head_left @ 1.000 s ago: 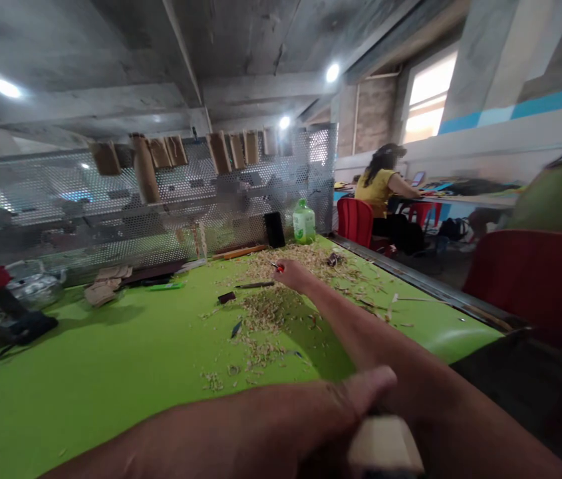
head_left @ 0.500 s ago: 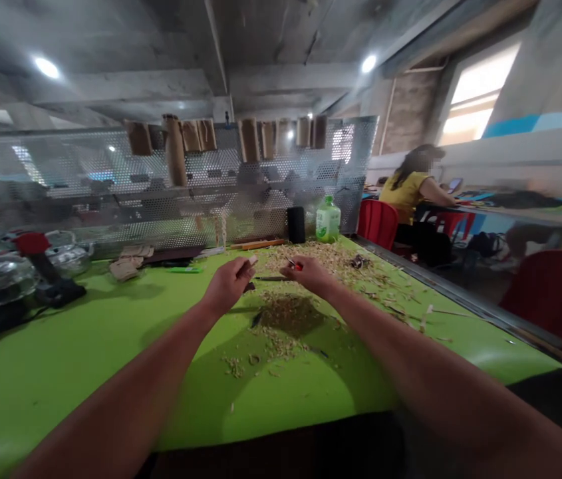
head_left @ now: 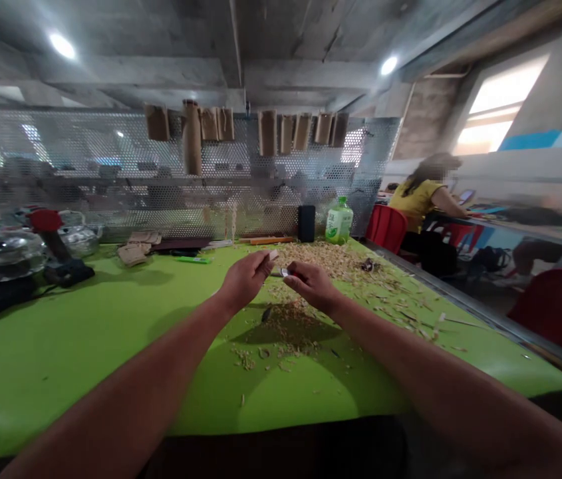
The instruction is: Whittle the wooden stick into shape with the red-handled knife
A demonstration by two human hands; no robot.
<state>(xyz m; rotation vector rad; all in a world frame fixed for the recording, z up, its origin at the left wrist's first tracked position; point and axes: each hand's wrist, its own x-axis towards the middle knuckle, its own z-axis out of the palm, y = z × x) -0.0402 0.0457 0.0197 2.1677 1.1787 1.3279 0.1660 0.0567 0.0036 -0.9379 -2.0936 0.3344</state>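
My left hand [head_left: 245, 281] is closed around a small pale piece of wood [head_left: 273, 255], whose end sticks out past the thumb. Right beside it, my right hand [head_left: 312, 285] grips a small knife, its bright blade [head_left: 284, 272] pointing toward the left hand. Fingers hide most of the knife's handle. Both hands are held above a heap of wood shavings [head_left: 293, 326] on the green tabletop [head_left: 126, 359]. Whether the blade touches the wood I cannot tell.
More shavings [head_left: 320, 256] spread across the right side. At the back stand a green bottle [head_left: 339, 221] and a black box-like object [head_left: 306, 223]. A red-topped power tool [head_left: 51, 236] is at left. A person in a yellow top [head_left: 415, 203] sits at right.
My hands have come closer together, and the knife blade now shows close to the left hand. The whole view has shifted slightly, so things appear farther right.
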